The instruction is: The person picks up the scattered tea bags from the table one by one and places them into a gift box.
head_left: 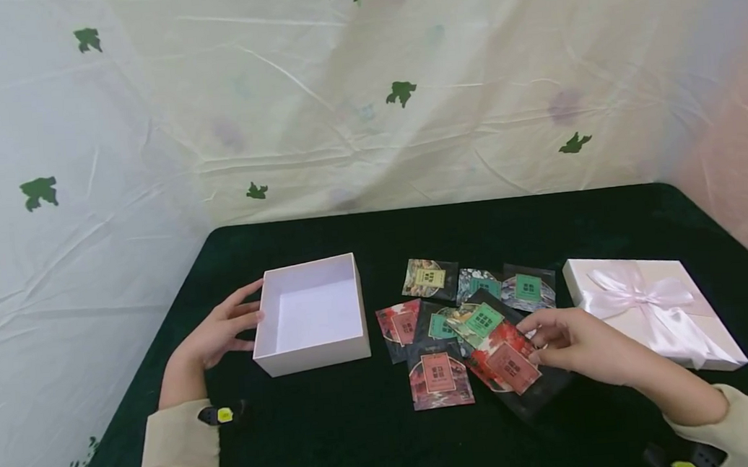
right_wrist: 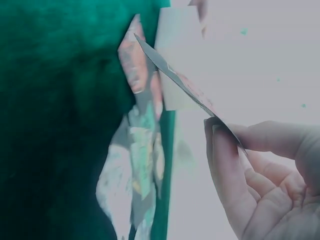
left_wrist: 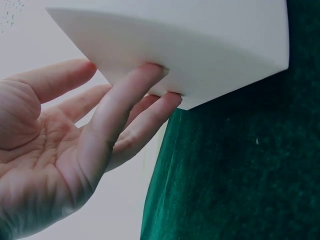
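An open white box (head_left: 308,318) stands on the dark green cloth, and nothing shows inside it. My left hand (head_left: 252,316) rests against its left wall with straight fingers (left_wrist: 145,95); the box wall (left_wrist: 200,55) fills the top of the left wrist view. My right hand (head_left: 540,348) pinches a red patterned packet (head_left: 508,366) by its right edge, lifted slightly over a dark packet. In the right wrist view that red packet (right_wrist: 185,85) shows edge-on between my thumb and fingers (right_wrist: 225,155). Several more patterned packets (head_left: 477,306) lie scattered right of the box.
A white lid with a pink ribbon bow (head_left: 646,301) lies at the right of the table (head_left: 336,439). A pale printed sheet (head_left: 366,118) hangs behind and to the left. The table's left edge runs close to my left arm.
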The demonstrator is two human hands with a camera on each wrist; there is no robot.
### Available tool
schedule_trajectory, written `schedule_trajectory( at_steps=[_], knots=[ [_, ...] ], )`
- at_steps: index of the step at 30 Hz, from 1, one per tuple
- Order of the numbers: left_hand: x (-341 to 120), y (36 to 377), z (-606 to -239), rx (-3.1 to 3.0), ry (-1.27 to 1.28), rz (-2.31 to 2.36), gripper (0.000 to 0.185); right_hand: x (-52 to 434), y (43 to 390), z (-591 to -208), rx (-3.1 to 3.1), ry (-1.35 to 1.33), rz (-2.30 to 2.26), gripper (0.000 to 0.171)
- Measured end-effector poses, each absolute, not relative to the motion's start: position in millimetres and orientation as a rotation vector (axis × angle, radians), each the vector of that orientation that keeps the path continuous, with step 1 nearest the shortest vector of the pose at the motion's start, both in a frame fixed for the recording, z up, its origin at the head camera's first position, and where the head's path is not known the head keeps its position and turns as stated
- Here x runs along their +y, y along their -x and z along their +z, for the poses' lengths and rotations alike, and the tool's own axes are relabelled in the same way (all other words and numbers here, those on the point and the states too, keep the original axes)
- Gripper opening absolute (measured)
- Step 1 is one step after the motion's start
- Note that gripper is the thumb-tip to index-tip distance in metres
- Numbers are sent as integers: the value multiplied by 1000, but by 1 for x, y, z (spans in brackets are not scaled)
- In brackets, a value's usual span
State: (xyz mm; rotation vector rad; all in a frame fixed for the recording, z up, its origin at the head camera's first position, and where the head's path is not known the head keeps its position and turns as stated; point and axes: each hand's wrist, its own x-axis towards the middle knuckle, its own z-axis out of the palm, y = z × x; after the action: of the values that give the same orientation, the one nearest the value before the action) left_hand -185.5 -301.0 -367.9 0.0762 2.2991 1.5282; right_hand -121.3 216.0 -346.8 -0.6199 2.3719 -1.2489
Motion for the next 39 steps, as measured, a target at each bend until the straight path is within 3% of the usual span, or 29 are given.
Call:
schedule_trajectory(
  at_steps=[39],
  knots=[
    [-297,186,-366,2344,-27,1490,76,143,162,-325,2387,454,-1670,45]
  ],
)
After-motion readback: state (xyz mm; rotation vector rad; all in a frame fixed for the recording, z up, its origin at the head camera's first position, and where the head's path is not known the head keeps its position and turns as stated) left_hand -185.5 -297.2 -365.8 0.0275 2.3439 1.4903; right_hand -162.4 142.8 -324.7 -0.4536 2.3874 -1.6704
